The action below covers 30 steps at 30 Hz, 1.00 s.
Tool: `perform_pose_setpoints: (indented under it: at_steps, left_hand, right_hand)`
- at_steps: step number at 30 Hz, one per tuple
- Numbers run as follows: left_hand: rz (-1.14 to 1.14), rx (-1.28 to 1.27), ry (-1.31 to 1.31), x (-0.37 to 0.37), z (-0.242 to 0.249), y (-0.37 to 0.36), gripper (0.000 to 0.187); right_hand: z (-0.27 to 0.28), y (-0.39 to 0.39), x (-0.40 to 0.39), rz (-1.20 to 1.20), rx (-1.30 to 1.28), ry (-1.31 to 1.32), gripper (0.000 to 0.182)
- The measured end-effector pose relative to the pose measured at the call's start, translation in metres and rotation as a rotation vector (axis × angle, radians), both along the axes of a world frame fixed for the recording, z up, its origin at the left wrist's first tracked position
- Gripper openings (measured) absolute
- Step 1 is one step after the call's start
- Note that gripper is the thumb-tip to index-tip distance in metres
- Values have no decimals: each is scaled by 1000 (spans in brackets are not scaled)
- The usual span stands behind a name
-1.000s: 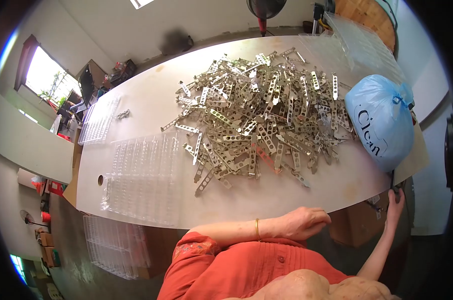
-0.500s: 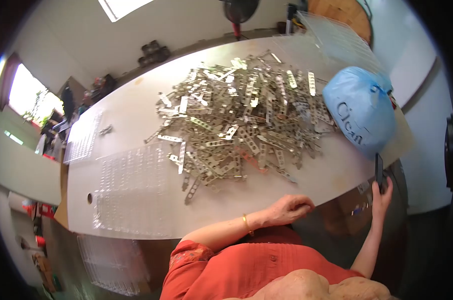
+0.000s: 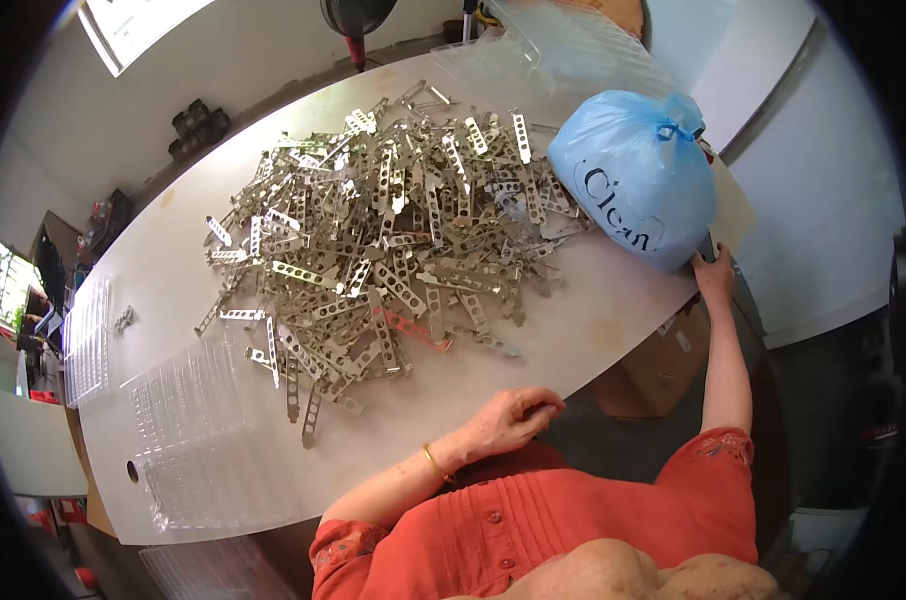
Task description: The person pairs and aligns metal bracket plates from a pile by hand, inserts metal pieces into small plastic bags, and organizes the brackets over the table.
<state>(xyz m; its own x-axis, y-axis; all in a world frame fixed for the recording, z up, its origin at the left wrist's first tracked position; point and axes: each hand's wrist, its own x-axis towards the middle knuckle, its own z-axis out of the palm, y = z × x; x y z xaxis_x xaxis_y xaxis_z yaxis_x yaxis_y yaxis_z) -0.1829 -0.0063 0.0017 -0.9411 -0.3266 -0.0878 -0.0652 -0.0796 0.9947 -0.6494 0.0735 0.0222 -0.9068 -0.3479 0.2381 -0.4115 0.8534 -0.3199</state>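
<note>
My left hand (image 3: 513, 420) rests at the table's front edge with its fingers curled; whether anything is inside them is hidden. At the right edge of the table, my right hand (image 3: 714, 277) holds a dark phone (image 3: 708, 247), which is partly hidden behind the fingers and the blue bag. This tied blue plastic bag (image 3: 638, 180) bears the word "Clean" and stands just beyond that hand. A large heap of perforated metal brackets (image 3: 403, 230) lies in the middle of the table.
Clear plastic trays (image 3: 193, 430) lie on the left of the white table (image 3: 453, 400), with more at its far right. A cardboard box (image 3: 658, 370) is below the right edge. A black fan (image 3: 358, 15) stands beyond the table.
My right hand has moved forward with the phone, up against the blue bag's lower edge. The view has turned right, and my left hand remains curled by the table edge.
</note>
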Motion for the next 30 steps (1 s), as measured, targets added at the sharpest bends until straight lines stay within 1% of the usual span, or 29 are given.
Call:
perform_pose_setpoints:
  at_steps: [1,3,5,7,9,11,13,15,17,18,20,21,23,24,25,26,28,30]
  left_hand:
    - [-5,-14,-12,0,2,-1,16]
    - [4,-20,-32,0,0,-2,17]
    - [15,-127,30,-2,-6,-1,19]
    - [20,-133,39,-2,-2,-3,20]
    - [32,-140,39,-1,1,-6,20]
    - [-8,-180,43,-1,-1,-6,19]
    - [26,-175,51,-2,-3,-5,18]
    - [56,-176,67,1,-1,-6,17]
    - [87,-87,172,4,7,-7,16]
    - [101,-81,163,8,20,-11,16]
    - [-22,237,259,22,59,-19,14]
    - [-16,247,250,30,70,-21,14]
    - [-146,340,567,48,90,-24,15]
    - [-214,346,632,59,99,-27,18]
    - [-242,468,765,65,106,-24,19]
    - [-249,496,871,69,112,-21,20]
    - [-191,571,1068,72,122,-7,21]
    - [-157,564,1090,80,123,3,22]
  right_hand:
    - [-8,-1,-8,32,9,50,77]
    - [-22,-4,-24,65,24,63,75]
    - [-31,-10,-34,109,38,73,72]
    - [-37,-15,-41,80,60,88,67]
    - [-41,-17,-54,116,101,40,66]
    - [-42,-16,-58,155,148,-8,66]
    - [-41,-9,-56,185,23,-100,67]
    - [-63,6,-83,142,-14,86,70]
    - [-37,6,-45,60,-118,165,60]
    - [-27,7,-22,74,-111,155,60]
    - [-8,11,27,340,-310,371,42]
    - [5,5,60,343,-302,359,42]
    - [28,-11,134,570,-436,249,28]
    - [36,-18,165,572,-434,240,28]
    - [42,-27,192,775,-442,276,26]
    - [46,-35,219,980,-449,311,24]
    - [47,-48,264,1195,-458,204,23]
    - [43,-69,304,1429,-561,167,24]
